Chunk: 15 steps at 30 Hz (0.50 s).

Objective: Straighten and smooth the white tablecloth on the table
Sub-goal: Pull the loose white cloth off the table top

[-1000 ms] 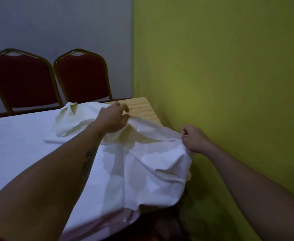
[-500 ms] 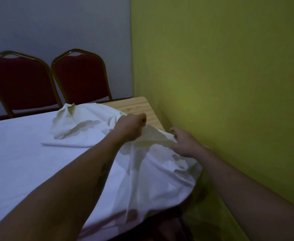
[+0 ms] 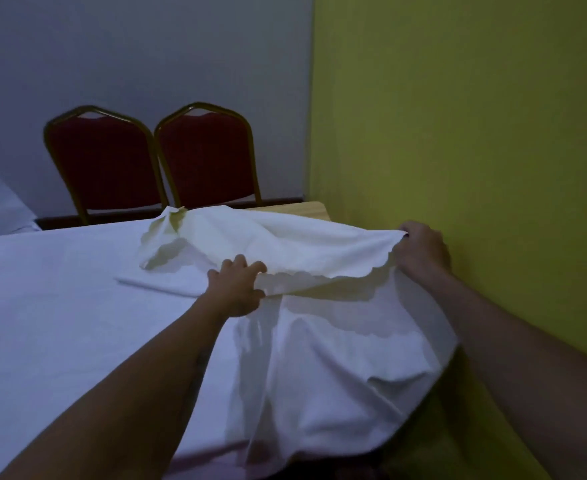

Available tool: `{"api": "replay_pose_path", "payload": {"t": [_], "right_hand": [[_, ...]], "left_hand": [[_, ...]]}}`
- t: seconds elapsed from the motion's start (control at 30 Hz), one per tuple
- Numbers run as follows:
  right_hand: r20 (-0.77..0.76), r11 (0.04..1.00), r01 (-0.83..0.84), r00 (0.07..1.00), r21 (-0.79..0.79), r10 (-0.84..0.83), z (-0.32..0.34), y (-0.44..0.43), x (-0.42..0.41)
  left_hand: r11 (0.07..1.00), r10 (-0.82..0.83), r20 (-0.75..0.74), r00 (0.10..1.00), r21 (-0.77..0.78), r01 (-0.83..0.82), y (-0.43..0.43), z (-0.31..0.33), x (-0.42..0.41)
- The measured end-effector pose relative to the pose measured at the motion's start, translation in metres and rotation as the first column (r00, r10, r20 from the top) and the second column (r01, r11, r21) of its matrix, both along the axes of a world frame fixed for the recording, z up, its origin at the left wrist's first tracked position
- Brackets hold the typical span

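Behind, two red chairs (image 3: 153,161) face the tablecloth (image 3: 60,306)

A bench (image 3: 314,208) with a light wooden top stands against a yellow-green wall, only its far corner bare. A white tablecloth (image 3: 60,306) covers the rest, lying flat on the left; its scalloped right edge is folded back and rumpled, draping over the near corner.
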State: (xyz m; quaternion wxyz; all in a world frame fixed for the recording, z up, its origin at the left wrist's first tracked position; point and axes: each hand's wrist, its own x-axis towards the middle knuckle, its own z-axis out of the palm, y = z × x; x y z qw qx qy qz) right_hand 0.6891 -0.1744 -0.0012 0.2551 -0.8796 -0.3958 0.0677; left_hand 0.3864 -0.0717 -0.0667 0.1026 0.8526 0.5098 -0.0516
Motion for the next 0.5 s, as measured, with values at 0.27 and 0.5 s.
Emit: {"api": "replay_pose_path", "payload": {"t": [0.27,0.5], "right_hand": [[-0.048,0.995,-0.054,0.998,-0.085,0.050,0.018,0.012,0.013],[0.217,0.857,-0.172,0.926,-0.486,0.309,0.012,0.010,-0.031]], "left_hand": [[0.978,0.207,-0.062,0.976,0.026,-0.206,0.006,-0.005,-0.002],[0.969,0.245,0.169,0.955,-0.001,-0.249,0.027,-0.007,-0.010]]}}
